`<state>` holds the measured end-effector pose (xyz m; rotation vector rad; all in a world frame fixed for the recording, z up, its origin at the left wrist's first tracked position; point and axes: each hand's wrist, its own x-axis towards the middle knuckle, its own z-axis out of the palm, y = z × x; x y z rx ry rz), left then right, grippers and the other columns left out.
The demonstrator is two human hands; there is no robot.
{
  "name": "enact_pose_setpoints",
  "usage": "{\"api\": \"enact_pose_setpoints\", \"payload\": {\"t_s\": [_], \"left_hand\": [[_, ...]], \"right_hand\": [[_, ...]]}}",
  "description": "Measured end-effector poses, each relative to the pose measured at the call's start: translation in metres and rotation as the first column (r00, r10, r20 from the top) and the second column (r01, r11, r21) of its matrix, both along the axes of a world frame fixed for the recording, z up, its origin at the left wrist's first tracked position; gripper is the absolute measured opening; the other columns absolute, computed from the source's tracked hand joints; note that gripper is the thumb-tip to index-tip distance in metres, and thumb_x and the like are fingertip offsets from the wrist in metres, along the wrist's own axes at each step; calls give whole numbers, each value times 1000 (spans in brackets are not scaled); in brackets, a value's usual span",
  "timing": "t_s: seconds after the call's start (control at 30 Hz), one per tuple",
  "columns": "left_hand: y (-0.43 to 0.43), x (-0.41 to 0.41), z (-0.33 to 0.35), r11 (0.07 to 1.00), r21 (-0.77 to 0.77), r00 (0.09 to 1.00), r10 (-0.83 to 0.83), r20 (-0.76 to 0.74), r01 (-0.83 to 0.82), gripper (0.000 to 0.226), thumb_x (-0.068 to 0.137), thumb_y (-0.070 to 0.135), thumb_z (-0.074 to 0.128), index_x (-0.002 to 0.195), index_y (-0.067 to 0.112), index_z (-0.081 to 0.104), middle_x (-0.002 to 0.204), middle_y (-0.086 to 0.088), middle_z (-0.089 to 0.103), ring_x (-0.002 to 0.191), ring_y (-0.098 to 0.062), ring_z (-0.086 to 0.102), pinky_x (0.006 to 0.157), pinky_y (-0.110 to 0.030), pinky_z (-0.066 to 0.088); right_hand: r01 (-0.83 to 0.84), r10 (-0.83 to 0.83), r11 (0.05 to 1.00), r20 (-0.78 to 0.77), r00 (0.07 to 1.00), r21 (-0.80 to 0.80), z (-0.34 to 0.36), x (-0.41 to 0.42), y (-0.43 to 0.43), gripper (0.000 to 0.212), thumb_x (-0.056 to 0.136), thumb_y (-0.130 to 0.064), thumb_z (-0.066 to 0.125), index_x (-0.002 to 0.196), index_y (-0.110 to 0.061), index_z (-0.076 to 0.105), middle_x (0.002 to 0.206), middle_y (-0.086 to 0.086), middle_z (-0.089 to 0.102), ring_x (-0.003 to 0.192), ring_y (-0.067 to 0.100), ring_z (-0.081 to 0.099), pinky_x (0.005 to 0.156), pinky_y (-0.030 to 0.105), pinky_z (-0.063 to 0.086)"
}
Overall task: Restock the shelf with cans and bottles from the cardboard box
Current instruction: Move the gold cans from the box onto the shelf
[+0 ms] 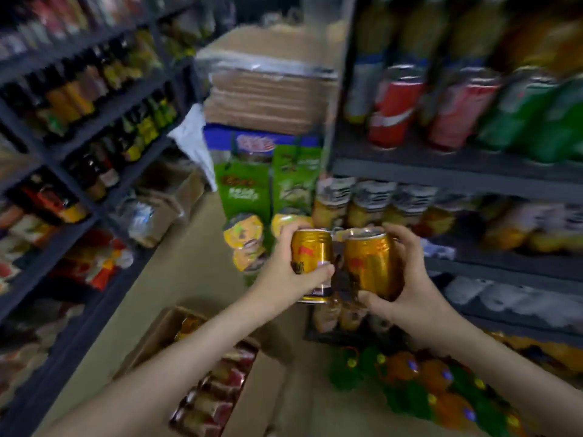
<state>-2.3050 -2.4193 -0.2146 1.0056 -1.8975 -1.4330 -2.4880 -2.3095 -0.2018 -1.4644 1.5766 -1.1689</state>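
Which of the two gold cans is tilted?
The right hand holds the tilted can, top leaning toward the other; the left hand holds the nearly upright can.

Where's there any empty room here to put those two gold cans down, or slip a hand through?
Bare floor runs between the left shelving and the cardboard box, up to the green cartons. The right shelves look crowded: red and green cans above, jars below. Any gap behind the right hand is too blurred to tell.

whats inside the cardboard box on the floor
The cardboard box holds rows of red-and-white packs or cans, blurred, and something gold at its far end. The left forearm covers the middle; lower layers cannot be seen.
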Motion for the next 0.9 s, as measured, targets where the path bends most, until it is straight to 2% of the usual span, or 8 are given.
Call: {"api": "enact_pose_setpoints", "payload": {"t_s": [0.17,0.3,0.43,0.57,0.67,0.73,0.8,0.9], "left_hand": [[100,-132,51,964,-115,970,-244,-16,241,58,71,32,74,112,46,36,104,9,51,80,4,57,74,-21,52],[174,-243,93,912,-192,924,-378,-56,361,58,79,26,77,116,44,37,107,7,51,83,-9,61,73,-25,54],[234,-333,146,855,-313,887,-456,-70,414,74,76,31,79,125,48,26,116,17,44,96,-8,60,82,-29,55],[264,-402,195,811,-484,903,-420,-94,327,97,72,36,81,134,51,8,128,12,36,107,-9,55,89,-25,49],[266,-449,232,786,-562,915,-385,-120,257,92,74,42,78,139,46,13,131,3,43,102,-12,57,82,-21,48],[264,-478,253,758,-617,922,-364,-132,211,82,76,46,74,137,42,18,124,2,47,95,-10,57,73,-18,47],[260,-505,272,741,-655,924,-341,-175,149,72,77,47,72,129,39,21,115,4,50,88,-8,57,63,-14,44],[245,-543,295,717,-695,923,-296,-246,45,63,78,45,71,116,37,21,100,11,50,76,-3,57,52,-8,43]], "right_hand": [[170,-170,981,6,985,-98,53,-115,137,86,70,-24,76,131,-44,20,129,-4,40,104,-1,57,75,15,52],[319,-324,938,-17,946,-137,86,-204,238,89,74,-6,76,131,-46,21,126,-3,42,97,-4,59,70,14,52],[453,-463,866,1,886,-213,118,-271,302,102,73,-13,78,140,-52,12,139,-5,35,108,3,57,75,17,54],[539,-542,798,70,837,-269,157,-326,338,107,66,-25,79,137,-62,9,129,-33,35,105,-11,54,72,12,52],[570,-566,768,107,818,-293,187,-377,347,101,62,-25,81,133,-61,18,124,-25,46,100,-3,59,70,16,53],[557,-565,755,88,820,-346,208,-411,343,102,58,-30,83,135,-57,21,126,-17,51,103,2,61,82,23,54],[538,-556,748,74,828,-389,229,-442,336,107,55,-33,83,137,-57,19,124,-17,51,106,6,61,90,32,53],[484,-520,742,57,852,-464,258,-491,316,106,59,-24,81,138,-52,16,122,-18,49,104,6,62,88,31,54]]}}
